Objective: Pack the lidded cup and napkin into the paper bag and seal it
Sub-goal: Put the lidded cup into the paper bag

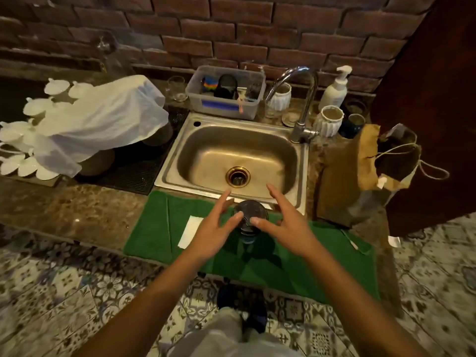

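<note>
Your two hands meet over a lidded cup (251, 217) standing upright on a green mat (154, 228) at the front edge of the counter (64, 210), just before a steel sink (237, 155). Your left hand (213, 233) comes in from the left with its fingers (238, 216) spread wide, one fingertip resting on the dark lid, the rest splayed above and beside it. Your right hand (288, 228) mirrors it from the right, fingers likewise fanned open, one tip touching the lid's right half. Neither hand closes around the cup; both only touch its top.

A white napkin (189, 231) lies flat on the mat just left of the cup, partly hidden under your left wrist. The paper bag (360, 171) stands well to the right on the counter, beside the sink, its mouth open and its twine handles (432, 171) hanging loose toward the right.

Behind the sink, against a brick wall (231, 34), sit a clear plastic tub (226, 91) of small items, a chrome tap (304, 99), two white ribbed pots (329, 119) and a pump bottle (336, 86). At far left, white cups (20, 135) lie under a white cloth (103, 119) on a dark drying mat (136, 171).
</note>
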Tool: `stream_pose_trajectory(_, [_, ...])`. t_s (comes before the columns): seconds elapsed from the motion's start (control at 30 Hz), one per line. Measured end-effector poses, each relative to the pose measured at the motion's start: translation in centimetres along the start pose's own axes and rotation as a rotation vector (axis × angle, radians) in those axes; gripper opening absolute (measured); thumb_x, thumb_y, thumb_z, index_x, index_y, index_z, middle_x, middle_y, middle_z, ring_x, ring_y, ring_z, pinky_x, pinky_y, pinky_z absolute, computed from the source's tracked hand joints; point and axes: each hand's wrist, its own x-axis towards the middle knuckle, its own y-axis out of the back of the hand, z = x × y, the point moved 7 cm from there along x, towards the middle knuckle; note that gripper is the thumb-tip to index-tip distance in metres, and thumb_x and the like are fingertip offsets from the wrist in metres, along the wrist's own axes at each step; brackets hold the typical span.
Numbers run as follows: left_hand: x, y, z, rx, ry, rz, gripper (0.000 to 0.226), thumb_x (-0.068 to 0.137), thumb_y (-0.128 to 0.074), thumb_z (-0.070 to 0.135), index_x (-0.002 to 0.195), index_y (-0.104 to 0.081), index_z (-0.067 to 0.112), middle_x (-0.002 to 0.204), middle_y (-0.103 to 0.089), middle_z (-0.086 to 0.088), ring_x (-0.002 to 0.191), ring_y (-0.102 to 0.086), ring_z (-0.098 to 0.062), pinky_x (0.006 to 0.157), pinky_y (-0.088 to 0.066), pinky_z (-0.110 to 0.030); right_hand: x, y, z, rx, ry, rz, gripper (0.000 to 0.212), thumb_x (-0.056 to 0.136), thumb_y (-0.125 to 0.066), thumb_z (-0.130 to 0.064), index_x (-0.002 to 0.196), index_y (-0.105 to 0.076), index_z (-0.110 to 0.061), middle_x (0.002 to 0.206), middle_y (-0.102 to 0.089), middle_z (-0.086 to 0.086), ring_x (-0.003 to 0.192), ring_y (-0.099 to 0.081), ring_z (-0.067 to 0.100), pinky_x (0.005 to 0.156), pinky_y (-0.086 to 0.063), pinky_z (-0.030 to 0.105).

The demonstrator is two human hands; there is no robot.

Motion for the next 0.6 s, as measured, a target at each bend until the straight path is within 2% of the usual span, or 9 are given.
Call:
stream_pose_trajectory(0.07, [0.0,-0.4,-0.4,0.031,0.011,-0.022,0.063,0.095,-0.061,0.054,0.152,-0.035,0.049,0.156,-0.047,0.01,0.144,-0.043,-0.008,0.12,-0.037,-0.043,0.2,-0.9,0.8,0.051,-0.069,-0.01,0.097,0.077,-0.073,-0.068,0.157,-0.022,-0.05,0.165,-0.031,-0.015,0.149,-0.032,0.01,0.117,-0.041,0.048])
stream_pose_trajectory(0.17, [-0.1,-0.8,-1.9,-0.017,0.032,-0.047,0.055,0.093,-0.061,0.055,0.144,-0.048,0.042,0.148,-0.057,0.012,0.137,-0.052,-0.004,0.117,-0.042,-0.046,0.1,-2.6,2.0,0.068,-0.082,-0.019,0.093,0.078,-0.075,-0.065,0.156,-0.026,-0.049,0.162,-0.038,-0.014,0.146,-0.038,0.01,0.117,-0.041,0.043])
stream_pose_trajectory(0.33, [0.6,-0.6,-2.2,-0.069,0.061,-0.081,0.05,0.101,-0.055,0.046,0.149,-0.044,0.042,0.147,-0.057,0.014,0.135,-0.053,-0.002,0.117,-0.042,-0.039,0.9,-3.8,1.4,0.076,-0.079,0.005,0.086,0.078,-0.079,-0.059,0.153,-0.04,-0.041,0.15,-0.051,-0.017,0.134,-0.049,0.001,0.11,-0.044,0.023])
stream_pose_trajectory(0.43, [0.8,-0.2,-2.4,-0.096,0.06,-0.077,0.049,0.102,-0.052,0.045,0.15,-0.045,0.04,0.147,-0.057,0.015,0.135,-0.052,0.001,0.115,-0.043,-0.032,1.3,-4.3,1.4,0.073,-0.066,0.0,0.09,0.073,-0.08,-0.064,0.151,-0.041,-0.041,0.148,-0.053,-0.017,0.131,-0.051,0.0,0.109,-0.044,0.023])
stream_pose_trajectory(0.6, [0.8,0.1,-2.4,-0.137,0.088,-0.131,0.05,0.099,-0.053,0.046,0.148,-0.046,0.042,0.144,-0.056,0.021,0.132,-0.054,0.004,0.109,-0.044,-0.02,1.3,-4.8,1.8,0.063,-0.103,-0.017,0.095,0.07,-0.086,-0.059,0.151,-0.038,-0.046,0.145,-0.052,-0.024,0.13,-0.052,-0.004,0.109,-0.046,0.021])
